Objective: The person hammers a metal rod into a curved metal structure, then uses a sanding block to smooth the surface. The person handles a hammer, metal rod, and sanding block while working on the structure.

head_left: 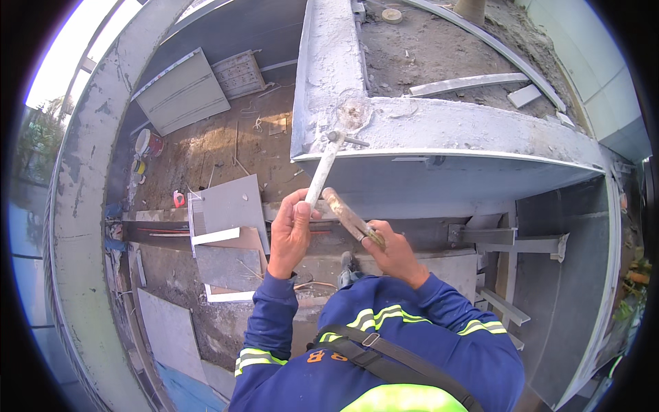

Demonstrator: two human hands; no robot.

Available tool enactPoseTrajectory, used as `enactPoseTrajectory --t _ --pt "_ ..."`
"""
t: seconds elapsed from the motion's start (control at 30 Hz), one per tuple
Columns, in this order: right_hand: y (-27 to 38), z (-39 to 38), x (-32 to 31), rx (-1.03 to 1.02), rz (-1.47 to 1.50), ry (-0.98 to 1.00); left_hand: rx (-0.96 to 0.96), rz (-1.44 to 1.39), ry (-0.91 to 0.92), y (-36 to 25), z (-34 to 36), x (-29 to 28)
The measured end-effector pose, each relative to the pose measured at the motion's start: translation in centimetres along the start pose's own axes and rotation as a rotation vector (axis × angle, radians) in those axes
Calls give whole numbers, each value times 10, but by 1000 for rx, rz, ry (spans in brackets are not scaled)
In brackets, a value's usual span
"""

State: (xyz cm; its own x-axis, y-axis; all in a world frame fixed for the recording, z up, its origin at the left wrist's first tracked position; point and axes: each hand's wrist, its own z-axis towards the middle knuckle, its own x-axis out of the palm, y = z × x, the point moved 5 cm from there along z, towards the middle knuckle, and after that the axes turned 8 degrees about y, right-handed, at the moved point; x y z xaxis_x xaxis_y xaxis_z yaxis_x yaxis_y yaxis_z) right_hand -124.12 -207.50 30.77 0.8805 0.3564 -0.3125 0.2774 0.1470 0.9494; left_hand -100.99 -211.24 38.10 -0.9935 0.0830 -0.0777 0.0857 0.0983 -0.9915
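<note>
My left hand (289, 235) is closed around the lower end of a pale, plaster-smeared hammer (324, 172). Its narrow metal head points away from me and overlaps the corner of the white ledge (439, 123); contact between them cannot be made out. Close by on the right, my right hand (396, 253) grips a short, worn, brownish tool with a wooden-looking handle (349, 215). That tool slants up toward the left hand, its far end beside the hammer's handle. The fingers cover its near end, so its exact kind is hidden.
Below the ledge runs a smooth grey panel (412, 185). Loose boards (237, 206), a leaning panel (182, 93) and a white bucket (149, 142) are on the dirty ground at left. A thick pale beam (86, 199) curves along the left side. Metal brackets (518, 245) jut out at right.
</note>
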Motion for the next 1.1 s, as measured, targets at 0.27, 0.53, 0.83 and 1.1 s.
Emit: enactPoseTrajectory --t 0.27,0.53,0.83,1.1 --pt "-31 -10 -106 63 455 -293 196 1113 113 -139 70 -15" --pt "-47 25 -102 131 523 -266 62 1488 254 -156 114 24" --pt "-13 46 -118 -23 526 -376 104 1573 294 -153 127 43" --pt "-4 56 -118 117 229 -228 115 1628 380 -153 134 56"
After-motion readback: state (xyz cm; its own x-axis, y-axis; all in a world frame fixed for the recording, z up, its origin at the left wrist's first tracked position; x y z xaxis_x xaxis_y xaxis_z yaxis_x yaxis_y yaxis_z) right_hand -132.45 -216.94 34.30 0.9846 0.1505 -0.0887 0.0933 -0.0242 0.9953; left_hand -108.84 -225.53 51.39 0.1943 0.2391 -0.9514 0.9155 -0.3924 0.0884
